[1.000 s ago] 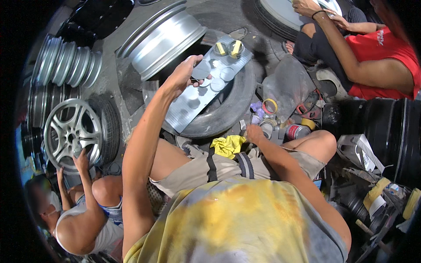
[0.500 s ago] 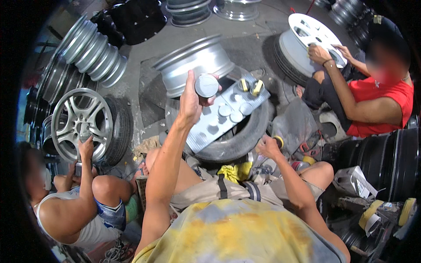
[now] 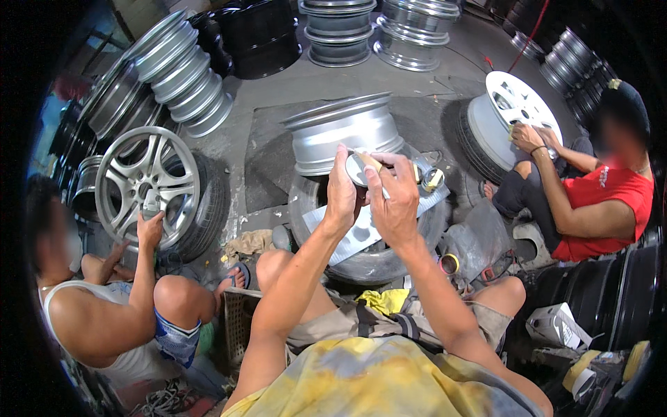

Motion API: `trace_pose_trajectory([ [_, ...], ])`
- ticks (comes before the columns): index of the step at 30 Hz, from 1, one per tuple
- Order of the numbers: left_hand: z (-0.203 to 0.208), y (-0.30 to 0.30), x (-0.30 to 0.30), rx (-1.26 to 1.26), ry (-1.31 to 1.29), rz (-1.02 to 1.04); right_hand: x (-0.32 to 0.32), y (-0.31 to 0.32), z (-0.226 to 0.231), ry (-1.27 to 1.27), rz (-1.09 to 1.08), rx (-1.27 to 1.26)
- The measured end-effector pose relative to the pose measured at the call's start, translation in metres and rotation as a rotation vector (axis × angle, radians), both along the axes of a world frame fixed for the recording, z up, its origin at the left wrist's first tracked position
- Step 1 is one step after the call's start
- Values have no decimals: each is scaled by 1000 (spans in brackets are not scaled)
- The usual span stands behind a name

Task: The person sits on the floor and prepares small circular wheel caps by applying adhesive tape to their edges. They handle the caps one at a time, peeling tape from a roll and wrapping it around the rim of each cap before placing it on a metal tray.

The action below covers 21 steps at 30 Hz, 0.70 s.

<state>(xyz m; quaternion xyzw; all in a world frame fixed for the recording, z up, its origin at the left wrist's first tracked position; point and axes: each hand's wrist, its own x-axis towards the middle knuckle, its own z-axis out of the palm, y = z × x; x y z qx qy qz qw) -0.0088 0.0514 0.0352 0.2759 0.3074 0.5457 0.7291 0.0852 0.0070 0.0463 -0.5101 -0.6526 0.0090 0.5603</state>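
Note:
In front of me, my left hand [image 3: 340,193] is closed around a small round grey cap [image 3: 355,169], its flat face up. My right hand [image 3: 394,201] is closed on a small tan piece [image 3: 368,161], which looks like folded sandpaper and lies against the cap. Below my hands, a light grey panel [image 3: 344,249] rests across a tire [image 3: 375,272]. My arms hide most of the panel and whatever lies on it. A silver wheel rim [image 3: 344,135] sits just beyond my hands on the far side of the tire.
At left, a person holds a tool to a spoked wheel [image 3: 147,191]. At right, a person in red works on a white wheel [image 3: 517,104]. Yellowish rolls [image 3: 432,181] lie by the panel's right end. A plastic bag [image 3: 479,233], a yellow cloth [image 3: 383,301] and stacked rims [image 3: 338,35] surround me.
My right hand has come up from beside the tire, bringing the tan piece against the cap. The scene has shifted down and right in view.

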Motion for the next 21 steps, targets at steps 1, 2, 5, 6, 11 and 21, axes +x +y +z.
trace_pose_trajectory([
  [1, -7, 3, -8, -20, -16, 1, -8, -1, -2, -60, 5, 41],
  [2, -15, 7, -19, -38, -32, 4, -21, -10, -2, -92, 2, 32],
  [5, -23, 8, -32, 15, -54, 6, -29, -12, -10, -155, 23, 54],
  [6, -22, 8, -33, 50, -56, 5, -23, 2, -8, -158, 29, 39],
  [11, -27, 21, -51, 76, -10, 27, -38, -2, 1, -205, 65, 33],
  [21, -9, 25, -48, 32, -113, 85, -51, 5, -3, -141, 100, 115],
])
